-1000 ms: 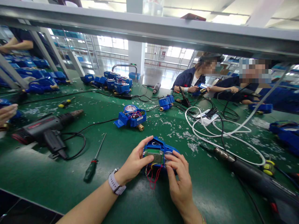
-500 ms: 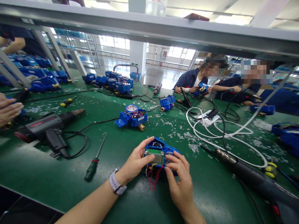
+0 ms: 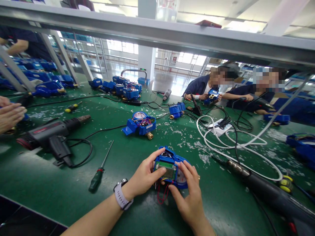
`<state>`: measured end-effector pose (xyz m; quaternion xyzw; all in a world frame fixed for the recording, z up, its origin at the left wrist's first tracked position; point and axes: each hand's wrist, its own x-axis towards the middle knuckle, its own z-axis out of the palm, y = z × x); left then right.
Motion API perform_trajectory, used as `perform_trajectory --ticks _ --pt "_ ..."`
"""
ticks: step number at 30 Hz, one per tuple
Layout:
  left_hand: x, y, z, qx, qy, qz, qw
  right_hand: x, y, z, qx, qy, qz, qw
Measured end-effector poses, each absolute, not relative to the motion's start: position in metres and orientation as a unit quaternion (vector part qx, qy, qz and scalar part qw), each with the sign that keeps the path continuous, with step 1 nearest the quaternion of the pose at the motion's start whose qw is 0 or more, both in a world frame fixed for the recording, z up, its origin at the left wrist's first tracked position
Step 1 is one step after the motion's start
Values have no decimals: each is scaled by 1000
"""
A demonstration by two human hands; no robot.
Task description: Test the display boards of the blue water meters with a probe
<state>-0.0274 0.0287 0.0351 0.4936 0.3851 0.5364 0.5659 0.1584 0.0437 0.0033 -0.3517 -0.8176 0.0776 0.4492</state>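
Note:
Low over the green table, a blue water meter [image 3: 182, 159] is held between my two hands. A green circuit board with a small display [image 3: 169, 172] sits in its open housing. My left hand [image 3: 147, 170] grips the housing's left side, thumb on the display and fingers along the upper edge. From the right, my right hand [image 3: 188, 186] curls over the round dial, its thumb near the lower edge. Loose red wires [image 3: 162, 195] hang from the board below the housing. A green-handled screwdriver [image 3: 96, 179] lies left of my left wrist.
Another opened blue meter [image 3: 140, 124] rests ahead. One heat gun [image 3: 52, 132] lies left, another [image 3: 268, 190] right. A white cable [image 3: 204, 139] loops across the right side. Several meters [image 3: 128, 88] stand farther back. Co-workers sit opposite; a person's hand [image 3: 11, 113] is at the left edge.
The meter has tilted and shifted slightly right and down, and a brass fitting now shows at its right end. My right thumb has moved left toward the red wires. Both hands keep their hold.

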Motion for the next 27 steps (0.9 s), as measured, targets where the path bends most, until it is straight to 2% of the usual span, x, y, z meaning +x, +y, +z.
perform_trajectory --ticks 4,10,12,16,22,27 --pt "-25 23 34 566 410 515 497 162 45 -1 -356 -819 67 445" --pt "-24 12 13 717 451 496 193 169 49 -19 -359 -820 39 444" --pt "-24 11 9 729 445 503 132 168 48 -28 -386 -796 48 464" --pt "-21 13 12 707 459 515 155 162 44 -43 -460 -704 109 530" --pt "-20 22 26 712 470 466 237 157 44 -55 -462 -674 134 560" --pt "-21 24 25 762 395 478 185 155 44 -47 -441 -696 105 557"
